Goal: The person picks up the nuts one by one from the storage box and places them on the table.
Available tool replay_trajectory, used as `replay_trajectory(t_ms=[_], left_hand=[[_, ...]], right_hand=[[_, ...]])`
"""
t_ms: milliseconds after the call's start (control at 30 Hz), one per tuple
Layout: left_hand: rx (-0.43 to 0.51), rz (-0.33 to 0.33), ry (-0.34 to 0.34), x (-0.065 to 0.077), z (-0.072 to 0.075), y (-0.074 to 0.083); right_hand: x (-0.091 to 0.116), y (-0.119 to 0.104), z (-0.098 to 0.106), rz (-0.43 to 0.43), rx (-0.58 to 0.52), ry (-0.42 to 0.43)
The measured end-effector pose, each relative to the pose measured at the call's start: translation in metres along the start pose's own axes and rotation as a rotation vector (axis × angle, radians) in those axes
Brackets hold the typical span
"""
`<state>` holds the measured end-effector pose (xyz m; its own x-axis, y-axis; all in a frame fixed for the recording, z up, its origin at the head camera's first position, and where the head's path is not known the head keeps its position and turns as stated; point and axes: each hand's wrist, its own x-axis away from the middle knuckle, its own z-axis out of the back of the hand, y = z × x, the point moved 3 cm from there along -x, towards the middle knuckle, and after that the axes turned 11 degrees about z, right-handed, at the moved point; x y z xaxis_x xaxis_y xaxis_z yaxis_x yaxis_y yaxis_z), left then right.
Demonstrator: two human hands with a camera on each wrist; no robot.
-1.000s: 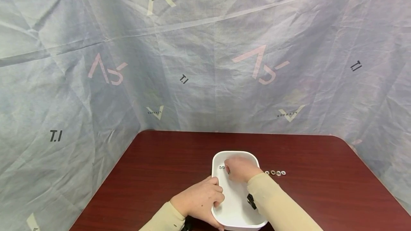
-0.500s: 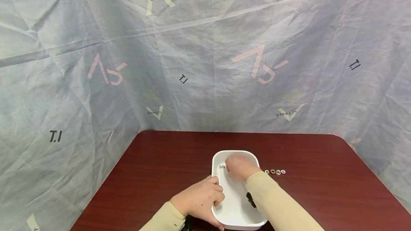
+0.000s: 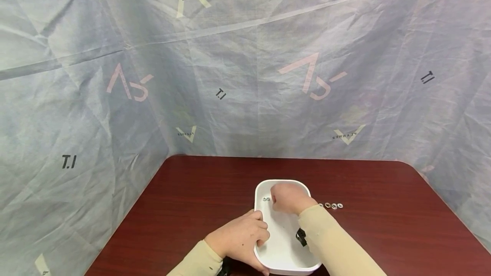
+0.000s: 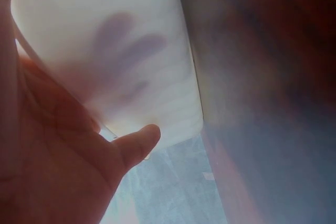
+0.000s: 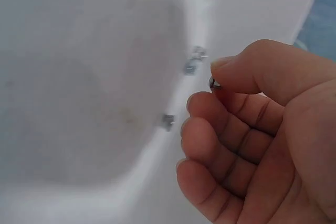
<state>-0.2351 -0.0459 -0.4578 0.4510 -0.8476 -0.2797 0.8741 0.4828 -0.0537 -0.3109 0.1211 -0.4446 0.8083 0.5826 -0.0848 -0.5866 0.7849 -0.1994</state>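
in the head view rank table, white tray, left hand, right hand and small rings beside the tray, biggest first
1. Table
2. White tray
3. Left hand
4. Right hand
5. Small rings, too alike to rank among themselves

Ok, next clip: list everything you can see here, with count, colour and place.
White tray: one, white, on the table
Loose pieces: about three (blurred), silvery, inside the tray
Pinched piece: one, silvery, in the right hand
Small rings: at least four, silvery and brassy, on the table right of the tray
Table: one, dark red, under the tray
Printed sheet: grey, behind the table; count unclear
Sleeves: two, cream, on both arms
Left hand: one, gripping the tray's left side
Right hand: one, over the tray's far part
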Motion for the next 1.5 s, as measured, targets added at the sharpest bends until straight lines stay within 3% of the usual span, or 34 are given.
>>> replay_trajectory(t_ms=[467, 867, 1100, 1500], left_hand=[[0.033, 0.03, -0.043, 0.0, -0.004, -0.002], [0.042, 0.036, -0.059, -0.001, -0.004, -0.004], [0.031, 0.035, -0.063, 0.0, -0.005, -0.003], [0.041, 0.042, -0.082, 0.0, -0.008, -0.005]], right_hand=[[0.018, -0.006, 0.041, 0.008, -0.012, 0.08], [0.05, 0.011, 0.084, -0.091, -0.101, 0.123], [0.066, 0.037, 0.081, -0.147, -0.145, 0.123], [0.077, 0.078, 0.047, -0.214, -0.209, 0.128]])
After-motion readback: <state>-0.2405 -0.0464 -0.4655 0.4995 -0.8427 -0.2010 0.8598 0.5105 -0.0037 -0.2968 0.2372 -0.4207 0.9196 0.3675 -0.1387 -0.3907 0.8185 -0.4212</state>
